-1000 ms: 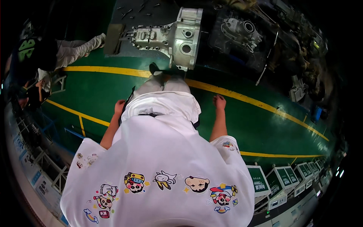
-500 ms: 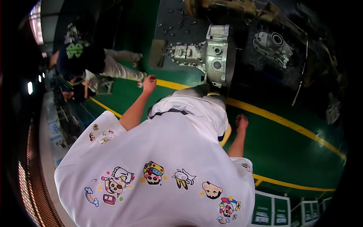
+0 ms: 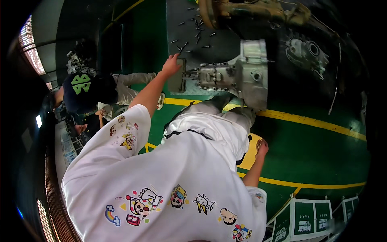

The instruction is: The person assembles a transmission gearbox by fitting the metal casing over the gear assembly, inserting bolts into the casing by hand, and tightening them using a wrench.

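Note:
My left hand [image 3: 171,65] is stretched out over the left edge of a dark workbench [image 3: 223,36]. Its fingers are apart and hold nothing visible. Just below them is a flat grey-brown block [image 3: 176,78] at the bench corner, and the nearest of several loose bolts [image 3: 183,46] lie just past the fingertips. To the right of this hand, a silver gearbox housing [image 3: 217,76] lies on its side, its wide bell end [image 3: 254,72] facing right. Low beside my right hip hangs my right hand [image 3: 262,148], fingers loosely extended, away from the bench and holding nothing visible.
A large rusty-brown axle-like assembly [image 3: 254,12] spans the far bench. Another metal casing [image 3: 306,52] sits in shadow at the right. A person in a dark top [image 3: 82,92] bends over at the left. Yellow lines [image 3: 314,123] cross the green floor, and green-and-white panels [image 3: 308,218] stand lower right.
My left hand has moved forward and right, from beside my body to the bench corner by the bolts. My right hand still hangs at my side. The view has shifted.

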{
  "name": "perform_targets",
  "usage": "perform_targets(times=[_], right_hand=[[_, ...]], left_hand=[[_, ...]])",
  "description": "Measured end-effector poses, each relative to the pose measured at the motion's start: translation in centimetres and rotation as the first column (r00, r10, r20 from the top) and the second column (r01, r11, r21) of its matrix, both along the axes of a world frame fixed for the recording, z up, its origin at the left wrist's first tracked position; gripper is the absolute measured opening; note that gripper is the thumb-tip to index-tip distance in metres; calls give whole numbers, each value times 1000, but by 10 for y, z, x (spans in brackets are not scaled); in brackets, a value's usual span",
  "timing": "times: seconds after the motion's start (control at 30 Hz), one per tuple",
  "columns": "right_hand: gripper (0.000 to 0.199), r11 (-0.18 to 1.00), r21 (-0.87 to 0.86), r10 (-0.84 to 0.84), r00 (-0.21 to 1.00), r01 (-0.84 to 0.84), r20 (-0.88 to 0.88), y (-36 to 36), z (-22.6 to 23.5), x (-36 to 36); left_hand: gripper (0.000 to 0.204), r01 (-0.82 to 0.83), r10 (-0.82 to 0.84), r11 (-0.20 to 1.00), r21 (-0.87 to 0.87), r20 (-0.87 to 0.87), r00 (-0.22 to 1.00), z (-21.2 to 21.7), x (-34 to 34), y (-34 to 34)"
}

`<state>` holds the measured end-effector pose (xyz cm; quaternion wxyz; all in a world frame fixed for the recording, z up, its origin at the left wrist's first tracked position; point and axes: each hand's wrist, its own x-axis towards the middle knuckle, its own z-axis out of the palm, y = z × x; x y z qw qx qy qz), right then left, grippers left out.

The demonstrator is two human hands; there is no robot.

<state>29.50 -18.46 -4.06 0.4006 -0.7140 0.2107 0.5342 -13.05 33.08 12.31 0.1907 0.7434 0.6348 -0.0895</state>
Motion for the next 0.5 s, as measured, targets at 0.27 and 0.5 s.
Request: perform_targets(times=[0.27,0.5], right_hand=[[32,950,-66,310,942,-304,125,10,84,-140],[28,921,-107,390,899,-375,201,-20,103,-209]], left_hand=[[98,93,-83,994,51,-175,981,-72,-23,92],[89,126,-128,985,118,9,992,-107,-21,105]])
